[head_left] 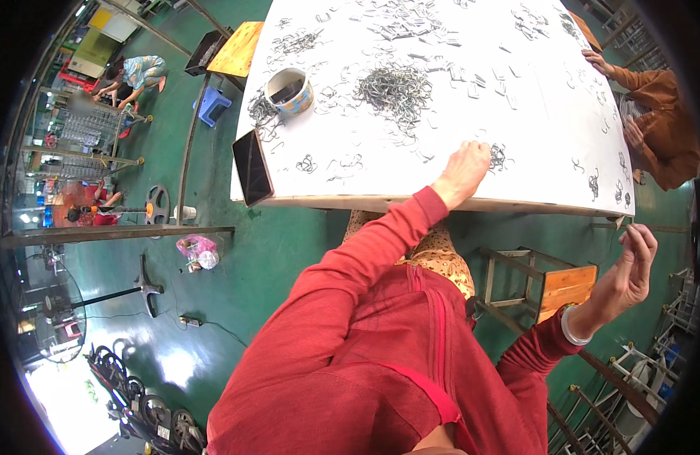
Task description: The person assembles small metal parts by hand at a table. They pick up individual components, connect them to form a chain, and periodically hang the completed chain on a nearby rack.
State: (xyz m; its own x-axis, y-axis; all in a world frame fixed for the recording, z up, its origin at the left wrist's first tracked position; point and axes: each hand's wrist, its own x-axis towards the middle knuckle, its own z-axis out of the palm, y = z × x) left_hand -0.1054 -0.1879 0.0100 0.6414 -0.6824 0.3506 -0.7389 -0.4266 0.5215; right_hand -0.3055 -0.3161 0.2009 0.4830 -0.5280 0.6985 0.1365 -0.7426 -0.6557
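Observation:
Small bent wire hooks lie scattered and heaped on the white tabletop (532,182). The biggest heap of dark wire hooks (395,91) is at the middle. My left hand (465,173) is closed over the near part of the table, fingertips beside a small pile of dark hooks (498,158); whatever it may pinch is hidden. Off the table's near right corner, my right hand (630,269) is raised with its fingertips drawn together. Anything between them is too small to make out.
A phone (253,168) rests on the table's left corner near a round tub (289,92). A co-worker in a brown sleeve (661,91) is at the right edge. A wooden stool (566,292) stands beside me; metal frames (122,235) and a fan are at left.

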